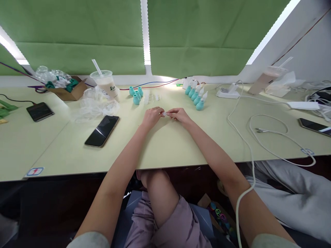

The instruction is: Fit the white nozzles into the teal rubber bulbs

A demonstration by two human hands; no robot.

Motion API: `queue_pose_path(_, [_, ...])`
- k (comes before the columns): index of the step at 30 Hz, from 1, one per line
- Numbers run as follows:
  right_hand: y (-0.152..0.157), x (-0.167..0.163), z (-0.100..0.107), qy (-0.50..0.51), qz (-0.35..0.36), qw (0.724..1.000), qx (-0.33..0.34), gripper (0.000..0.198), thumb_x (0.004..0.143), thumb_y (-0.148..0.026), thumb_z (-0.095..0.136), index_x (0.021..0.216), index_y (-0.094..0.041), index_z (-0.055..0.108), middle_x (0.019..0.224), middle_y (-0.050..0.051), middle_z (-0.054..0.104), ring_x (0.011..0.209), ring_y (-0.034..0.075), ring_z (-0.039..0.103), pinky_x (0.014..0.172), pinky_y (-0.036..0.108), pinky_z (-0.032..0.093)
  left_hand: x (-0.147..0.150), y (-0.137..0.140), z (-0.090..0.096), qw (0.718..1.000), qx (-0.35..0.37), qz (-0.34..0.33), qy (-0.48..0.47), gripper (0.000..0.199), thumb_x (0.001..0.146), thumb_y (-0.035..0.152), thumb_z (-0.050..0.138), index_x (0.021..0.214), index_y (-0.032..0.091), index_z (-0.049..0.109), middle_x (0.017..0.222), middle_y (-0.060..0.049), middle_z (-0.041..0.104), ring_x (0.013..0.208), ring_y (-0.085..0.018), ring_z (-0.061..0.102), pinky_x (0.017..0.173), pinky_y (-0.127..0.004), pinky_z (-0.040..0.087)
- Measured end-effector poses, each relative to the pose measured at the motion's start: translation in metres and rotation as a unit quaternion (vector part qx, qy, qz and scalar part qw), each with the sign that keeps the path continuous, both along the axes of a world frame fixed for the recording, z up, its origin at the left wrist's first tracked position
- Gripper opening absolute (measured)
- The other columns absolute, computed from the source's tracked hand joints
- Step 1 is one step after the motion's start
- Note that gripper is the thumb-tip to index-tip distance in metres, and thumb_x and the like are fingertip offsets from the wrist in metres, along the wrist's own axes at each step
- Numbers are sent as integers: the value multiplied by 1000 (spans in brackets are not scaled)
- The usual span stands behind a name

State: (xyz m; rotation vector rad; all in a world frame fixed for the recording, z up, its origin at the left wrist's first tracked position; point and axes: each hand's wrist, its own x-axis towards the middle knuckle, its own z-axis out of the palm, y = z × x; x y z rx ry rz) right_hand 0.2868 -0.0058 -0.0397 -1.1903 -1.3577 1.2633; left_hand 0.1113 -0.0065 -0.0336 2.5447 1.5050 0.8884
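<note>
My left hand (153,117) and my right hand (179,114) meet over the middle of the table, both closed in a pinch on one small whitish translucent piece (164,113). Its exact kind is too small to make out. Behind my left hand stand several turquoise rubber bulbs (136,99) with open necks, and beside them lie small clear plastic pieces (147,97). To the right and beyond my right hand is a row of turquoise bulbs with clear pointed nozzles (200,104) fitted on top.
On the left lie a black phone (102,131), a crumpled plastic bag (97,103), a drink cup (104,84) and a cardboard box (71,90). A power strip (228,93), a white cable (244,137) and another phone (315,126) are on the right. A person's grey-clothed leg (297,193) shows there.
</note>
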Motion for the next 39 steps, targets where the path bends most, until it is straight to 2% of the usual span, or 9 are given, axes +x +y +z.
queue_pose_path(4, [2,3,-4,36,9,999,-36,35,45,-35,88,69,-16,71,67,2,69,61,12,63,43,17,38,1,0,-3,999,18,-16,21,14,84,17,57,86,19,70,88,-5,69,76,-15,59,60,-26,33])
queue_pose_path(9, [0,5,-5,108,34,992,-63,35,48,-28,90,76,-17,71,80,5,74,80,18,71,65,22,56,2,-1,-5,998,46,-19,32,20,89,21,50,88,20,70,87,-6,68,76,-15,59,59,-25,32])
queue_pose_path(14, [-2,5,-4,107,69,991,-48,35,50,-30,89,78,-17,74,85,5,75,85,18,71,81,26,58,2,-1,-6,998,44,-16,31,21,89,25,50,87,21,71,82,-6,66,73,-14,57,59,-25,32])
queue_pose_path(19, [0,5,-3,111,72,989,-61,32,48,-28,90,73,-15,74,80,6,75,83,17,71,83,26,58,1,-2,-5,998,44,-25,47,24,90,27,49,81,19,70,77,-6,62,68,-14,55,57,-26,29])
queue_pose_path(26, [2,7,-6,117,94,986,-79,33,47,-29,91,71,-15,74,81,7,74,82,18,71,82,26,58,2,-2,-9,998,26,-35,55,23,88,20,49,78,18,69,74,-6,60,65,-14,53,57,-27,30])
queue_pose_path(29, [2,6,-6,123,83,987,-55,35,48,-33,90,74,-15,73,82,6,74,82,16,70,80,25,57,4,-3,-7,999,26,-12,20,22,88,22,49,79,20,69,77,-6,63,68,-14,55,58,-26,32])
queue_pose_path(32, [1,5,-5,109,61,992,-19,37,54,-43,85,79,-19,72,83,3,73,81,15,69,72,24,54,8,-4,-1,999,28,17,-38,18,87,25,53,85,22,71,85,-5,68,72,-14,58,62,-25,36])
queue_pose_path(35, [1,3,-3,65,43,997,17,40,64,-52,76,92,-23,71,97,2,72,85,14,67,63,21,48,11,-5,3,995,17,25,-92,14,84,28,60,90,24,72,89,-3,70,73,-14,59,68,-25,40])
queue_pose_path(39, [-1,0,-1,21,45,995,88,42,67,-50,73,102,-27,70,113,2,68,96,16,63,66,21,45,12,-4,1,989,-23,39,-138,15,82,29,63,89,23,74,85,-2,72,71,-14,61,72,-25,43])
